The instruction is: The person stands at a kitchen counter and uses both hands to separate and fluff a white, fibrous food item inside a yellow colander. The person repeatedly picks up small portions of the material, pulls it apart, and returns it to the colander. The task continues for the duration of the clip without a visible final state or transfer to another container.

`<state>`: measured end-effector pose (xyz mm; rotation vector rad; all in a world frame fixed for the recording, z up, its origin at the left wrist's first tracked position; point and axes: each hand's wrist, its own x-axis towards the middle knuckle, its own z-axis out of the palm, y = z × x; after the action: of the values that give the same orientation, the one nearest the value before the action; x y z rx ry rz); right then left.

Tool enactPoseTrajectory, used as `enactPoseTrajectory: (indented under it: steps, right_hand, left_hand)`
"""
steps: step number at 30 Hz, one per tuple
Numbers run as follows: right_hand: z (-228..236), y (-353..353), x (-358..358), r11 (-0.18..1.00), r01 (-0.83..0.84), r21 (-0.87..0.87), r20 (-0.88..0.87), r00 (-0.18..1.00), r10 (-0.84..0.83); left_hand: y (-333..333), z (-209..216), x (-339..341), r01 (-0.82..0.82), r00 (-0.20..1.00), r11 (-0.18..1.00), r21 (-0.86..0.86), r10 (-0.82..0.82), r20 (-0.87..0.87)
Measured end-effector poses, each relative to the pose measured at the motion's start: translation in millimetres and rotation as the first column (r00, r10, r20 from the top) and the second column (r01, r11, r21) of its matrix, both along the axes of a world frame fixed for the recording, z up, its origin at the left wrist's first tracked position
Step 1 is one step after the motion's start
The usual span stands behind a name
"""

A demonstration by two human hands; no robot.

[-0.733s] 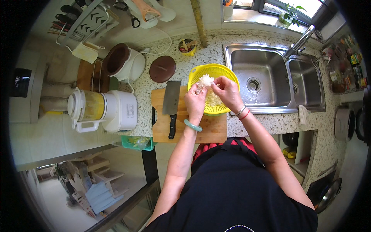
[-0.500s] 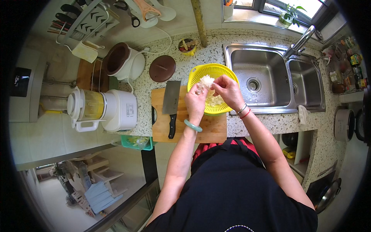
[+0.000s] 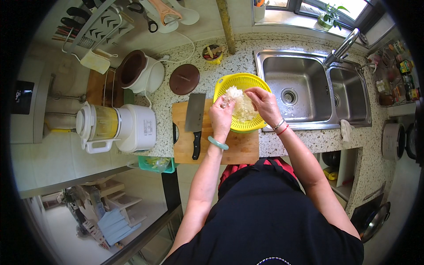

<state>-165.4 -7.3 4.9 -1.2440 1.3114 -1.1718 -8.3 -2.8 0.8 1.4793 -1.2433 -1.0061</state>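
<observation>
My left hand (image 3: pixel 221 118) is closed on a frilly clump of white fungus (image 3: pixel 233 92), holding it up over the left side of a yellow colander (image 3: pixel 240 79). To its right, my right hand (image 3: pixel 264 105) is a short way from the clump, thumb and fingers pinched together above the colander. Anything between those fingertips is too small to make out. Loose pale pieces (image 3: pixel 246 110) of the same kind lie inside the colander. It stands over the right part of a wooden cutting board (image 3: pixel 240 148). A cleaver (image 3: pixel 195 115) with a black handle lies on the board, left of my left hand.
Right of the colander is a double steel sink (image 3: pixel 293 79) with a faucet (image 3: pixel 344 46). A brown lid (image 3: pixel 184 79), a white pot (image 3: pixel 152 75), a yellow cup (image 3: pixel 216 59) and a blender (image 3: pixel 99 121) stand to the left. A green bin (image 3: pixel 154 164) hangs below the counter edge.
My right hand has drawn away from the white fungus, slightly to the right, and more of the pieces in the colander show. My left hand has shifted slightly left with the clump.
</observation>
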Motion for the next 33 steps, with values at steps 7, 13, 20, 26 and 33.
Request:
enactPoseTrajectory:
  steps: [7,13,20,26,33]
  right_hand:
    - [-10.8,-2.3,-6.8,0.994,0.100,0.051,-0.106,0.990,-0.095]
    - [14.7,4.8,3.9,0.976,-0.012,-0.215,-0.295,0.954,-0.054]
    - [-4.1,3.0,5.9,0.998,-0.037,-0.053,-0.201,0.979,0.025]
    - [7.0,5.7,-1.5,0.985,-0.171,-0.006,-0.084,0.982,0.170]
    - [-2.3,5.9,-1.0,0.980,-0.192,-0.048,-0.019,0.981,0.191]
  left_hand:
    - [-1.1,0.5,3.5,-0.014,1.000,1.000,0.004,0.014,0.011]
    - [-0.1,-0.5,4.5,-0.026,0.999,1.000,0.014,0.026,-0.046]
    - [1.1,-1.0,2.8,-0.014,0.994,1.000,-0.014,0.013,-0.110]
    - [4.1,0.2,5.8,-0.025,0.997,1.000,0.004,0.025,-0.073]
    - [3.5,1.5,3.4,-0.006,0.999,1.000,0.001,0.006,-0.035]
